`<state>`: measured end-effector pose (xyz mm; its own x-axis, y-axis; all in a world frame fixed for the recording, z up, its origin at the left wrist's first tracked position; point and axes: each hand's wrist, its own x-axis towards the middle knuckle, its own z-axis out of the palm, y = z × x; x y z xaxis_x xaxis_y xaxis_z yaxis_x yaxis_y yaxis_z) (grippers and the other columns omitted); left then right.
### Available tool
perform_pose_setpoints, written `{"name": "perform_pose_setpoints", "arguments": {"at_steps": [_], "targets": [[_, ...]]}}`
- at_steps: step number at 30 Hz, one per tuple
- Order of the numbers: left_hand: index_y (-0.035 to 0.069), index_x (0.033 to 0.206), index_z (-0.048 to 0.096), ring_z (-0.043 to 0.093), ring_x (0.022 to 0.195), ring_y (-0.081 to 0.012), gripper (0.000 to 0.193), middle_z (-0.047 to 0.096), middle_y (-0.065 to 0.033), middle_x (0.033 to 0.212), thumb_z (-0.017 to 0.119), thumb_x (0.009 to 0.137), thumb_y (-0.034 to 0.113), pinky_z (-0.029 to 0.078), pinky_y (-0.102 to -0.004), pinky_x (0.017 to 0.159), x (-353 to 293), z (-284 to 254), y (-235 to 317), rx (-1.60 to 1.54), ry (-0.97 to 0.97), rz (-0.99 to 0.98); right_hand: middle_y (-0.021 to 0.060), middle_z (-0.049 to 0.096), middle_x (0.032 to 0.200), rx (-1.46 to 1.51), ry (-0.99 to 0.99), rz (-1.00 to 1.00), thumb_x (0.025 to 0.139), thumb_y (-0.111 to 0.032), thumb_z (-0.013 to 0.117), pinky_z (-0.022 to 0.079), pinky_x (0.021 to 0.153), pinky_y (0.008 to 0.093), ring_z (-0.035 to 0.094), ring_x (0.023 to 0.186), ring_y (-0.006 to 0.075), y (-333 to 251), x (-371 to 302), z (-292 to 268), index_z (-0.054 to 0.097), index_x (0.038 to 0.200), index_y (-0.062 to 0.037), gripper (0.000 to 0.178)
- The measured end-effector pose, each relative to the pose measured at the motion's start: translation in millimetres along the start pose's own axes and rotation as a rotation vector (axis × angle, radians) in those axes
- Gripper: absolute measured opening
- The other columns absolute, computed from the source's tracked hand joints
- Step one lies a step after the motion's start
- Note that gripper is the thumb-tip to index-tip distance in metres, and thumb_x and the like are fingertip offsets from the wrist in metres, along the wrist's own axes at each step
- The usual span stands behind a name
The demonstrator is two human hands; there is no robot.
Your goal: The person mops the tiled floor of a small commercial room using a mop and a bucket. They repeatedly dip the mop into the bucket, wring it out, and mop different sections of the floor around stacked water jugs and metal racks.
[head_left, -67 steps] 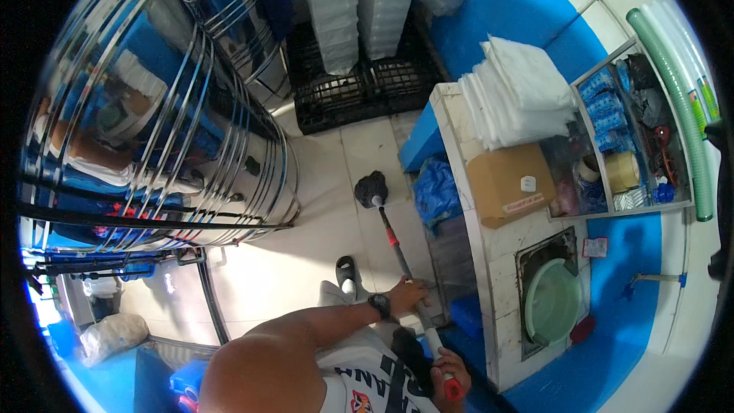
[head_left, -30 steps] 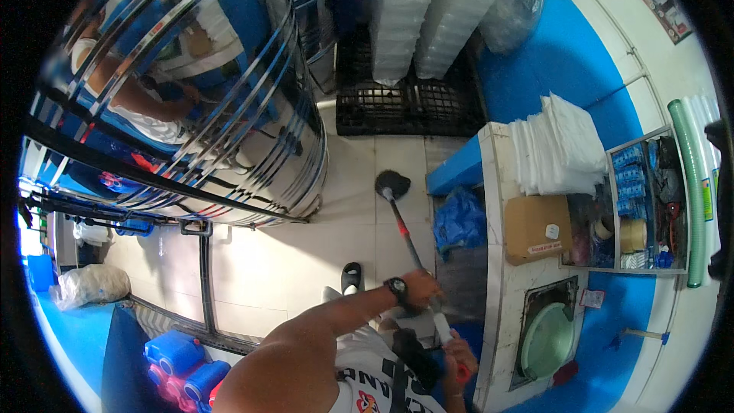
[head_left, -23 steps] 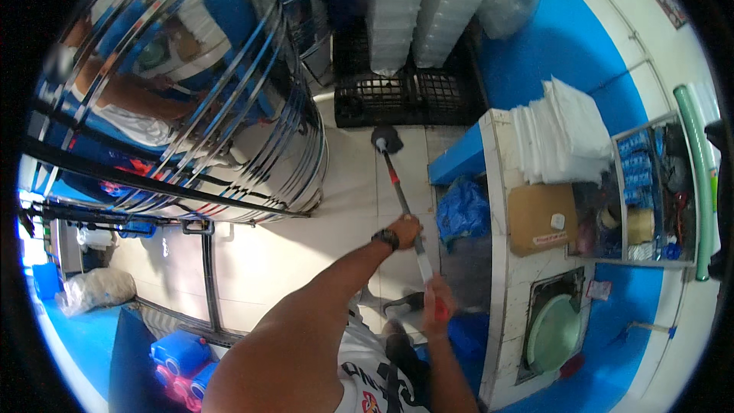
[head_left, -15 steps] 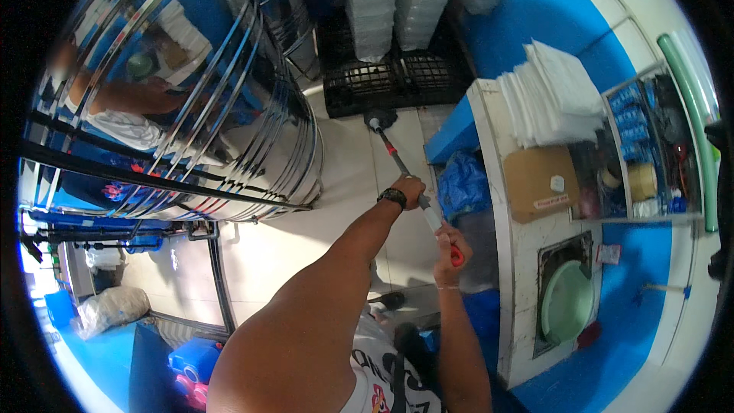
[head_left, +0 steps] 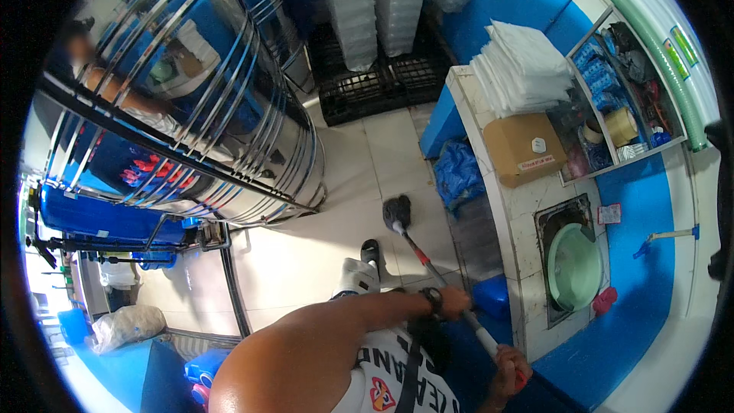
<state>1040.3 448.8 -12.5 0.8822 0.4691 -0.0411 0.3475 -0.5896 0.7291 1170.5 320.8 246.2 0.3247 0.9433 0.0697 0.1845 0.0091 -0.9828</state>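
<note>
- The left hand (head_left: 453,302) is closed around the middle of the mop handle (head_left: 440,275), a dark watch on its wrist.
- The right hand (head_left: 508,367) is wrapped around the handle's upper end, low by the picture's bottom edge.
- The mop head (head_left: 397,213) rests on the pale tiled floor (head_left: 321,245), just beside the blue bag (head_left: 459,172) at the foot of the tiled worktop (head_left: 527,245).
- A cardboard box (head_left: 524,148) and a stack of white cloths (head_left: 520,69) sit on the worktop; a green basin (head_left: 575,266) lies in its sink.
- A steel tank (head_left: 206,107) stands left of the mop, a black crate (head_left: 375,88) beyond.
</note>
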Motion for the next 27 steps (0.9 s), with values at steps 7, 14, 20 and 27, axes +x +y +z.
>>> {"name": "perform_pose_setpoints", "arguments": {"at_steps": [7,14,20,27], "targets": [[0.01,0.097,0.073,0.071,0.091,-0.0349,0.03,0.073,-0.0137,0.096,0.077,0.074,0.028,0.059,-0.0495,0.076,-8.4,-12.7,-2.2,0.007,-0.237,-0.062,0.0101,0.059,0.075,0.172,0.032,-0.06,0.09,-0.017,0.063,0.051,0.088,0.0481,0.058,0.075,0.0219,31.8,-17.8,8.4,0.055,0.073,-0.0027,0.023],[0.016,0.093,0.075,0.071,0.087,-0.0299,0.02,0.073,-0.0092,0.087,0.073,0.076,0.027,0.051,-0.0461,0.092,-34.7,-84.7,-127.1,0.212,-0.002,-0.031,0.0115,0.063,0.08,0.144,0.013,-0.128,0.096,-0.015,0.061,0.053,0.094,0.0535,0.062,0.078,0.0254,56.8,42.9,122.9,0.056,0.079,-0.0034,0.021],[0.012,0.074,0.066,0.067,0.078,-0.0326,0.023,0.067,-0.0109,0.074,0.069,0.086,0.032,0.05,-0.0468,0.086,-34.3,-206.9,-246.6,0.09,0.169,-0.005,0.0117,0.061,0.078,0.015,-0.09,-0.19,0.097,-0.013,0.06,0.052,0.095,0.0533,0.062,0.078,0.0241,37.2,156.0,262.0,0.053,0.075,-0.0026,0.026],[0.009,0.075,0.065,0.065,0.077,-0.0349,0.036,0.065,-0.0128,0.072,0.062,0.096,0.038,0.05,-0.0488,0.083,-37.1,-330.1,-323.4,-0.067,0.197,0.107,0.0107,0.06,0.071,-0.044,-0.248,-0.222,0.091,-0.015,0.066,0.052,0.091,0.054,0.064,0.073,0.0265,-22.4,258.8,372.7,0.052,0.069,-0.0065,0.028]]}}
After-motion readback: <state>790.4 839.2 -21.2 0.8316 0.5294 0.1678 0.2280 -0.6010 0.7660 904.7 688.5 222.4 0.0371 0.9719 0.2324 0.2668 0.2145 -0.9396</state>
